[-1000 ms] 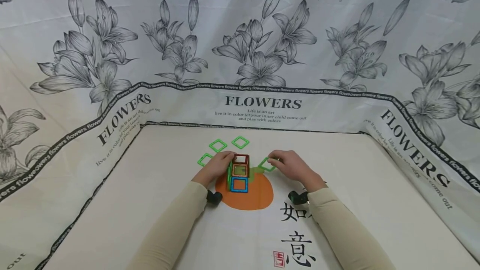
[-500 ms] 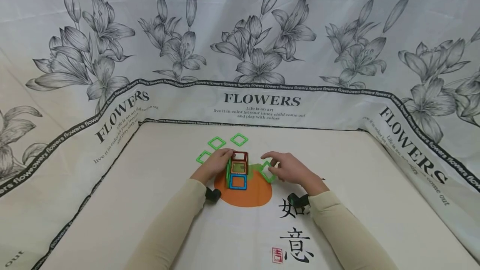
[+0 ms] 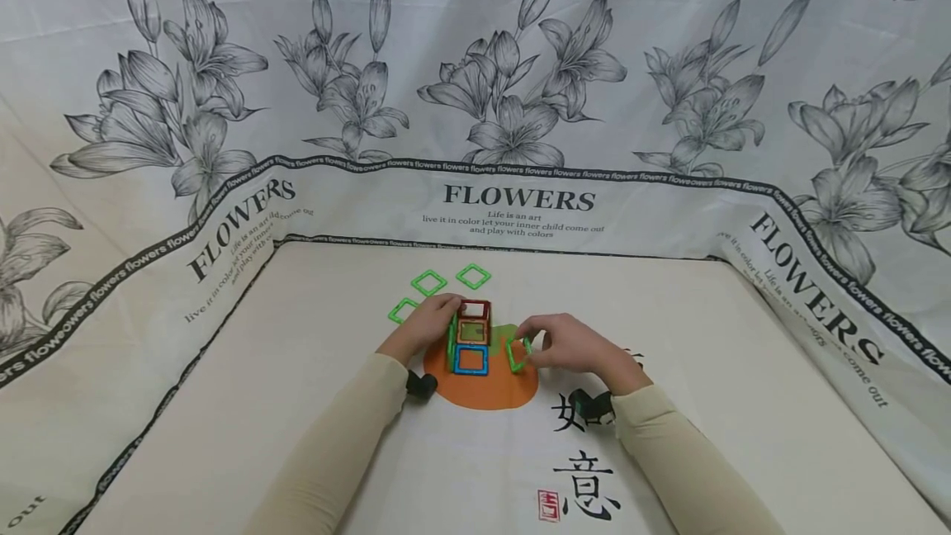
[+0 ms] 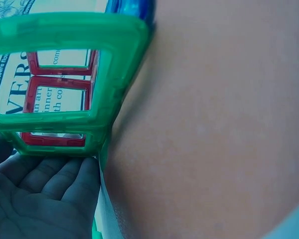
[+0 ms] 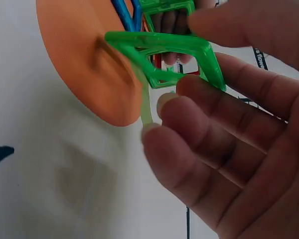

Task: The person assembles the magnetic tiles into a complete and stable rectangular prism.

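Note:
A small block of magnetic tiles stands at the table's middle, with a red tile [image 3: 476, 301], an orange tile and a blue tile [image 3: 471, 373] lined up on top and green tiles on its sides. My left hand [image 3: 426, 327] holds the block at its far left corner. In the left wrist view its fingers lie against the green side tile [image 4: 65, 121]; red tiles show through that frame. To the block's right, my right hand [image 3: 574, 342] pinches a loose green square tile [image 5: 159, 40] between thumb and fingers. This tile is tilted and apart from the block in the head view.
Several loose green square tiles lie behind and left of the block, among them one tile [image 3: 438, 289] and another [image 3: 483, 281]. The white cloth has an orange printed disc [image 3: 505, 393] and black characters [image 3: 587, 485]. Flower-printed fabric walls [image 3: 520, 213] enclose the table.
My right hand has turned the green tile from lying flatter to steeper and brought it slightly nearer the block. The left hand keeps its hold on the block. The head view has shifted slightly.

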### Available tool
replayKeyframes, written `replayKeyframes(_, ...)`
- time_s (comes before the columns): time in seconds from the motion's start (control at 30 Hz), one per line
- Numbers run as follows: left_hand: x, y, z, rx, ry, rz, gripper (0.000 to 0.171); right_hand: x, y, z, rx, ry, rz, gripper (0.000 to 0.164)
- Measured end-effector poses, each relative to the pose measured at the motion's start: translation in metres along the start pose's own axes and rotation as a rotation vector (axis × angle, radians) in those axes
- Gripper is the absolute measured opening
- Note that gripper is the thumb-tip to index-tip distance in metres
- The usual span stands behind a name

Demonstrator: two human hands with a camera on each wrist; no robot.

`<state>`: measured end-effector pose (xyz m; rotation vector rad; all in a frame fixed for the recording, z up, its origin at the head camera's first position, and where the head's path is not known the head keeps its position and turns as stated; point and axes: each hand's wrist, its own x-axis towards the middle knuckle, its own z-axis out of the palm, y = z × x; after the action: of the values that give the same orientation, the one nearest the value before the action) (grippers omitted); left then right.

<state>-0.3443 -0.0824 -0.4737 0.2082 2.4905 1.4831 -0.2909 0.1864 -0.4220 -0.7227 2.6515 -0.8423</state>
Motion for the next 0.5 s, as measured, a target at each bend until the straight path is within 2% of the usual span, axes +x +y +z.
replayKeyframes(0.13,0.0,0.0,0.0,-0.006,-0.004,-0.004,0.047,-0.001,-0.003,0.002,0.007,-0.017,-0.016,0.035)
replayKeyframes(0.5,-0.001,0.001,0.001,-0.005,0.006,-0.015,0.049,0.002,-0.004,0.012,0.075,0.01,-0.081,0.038)
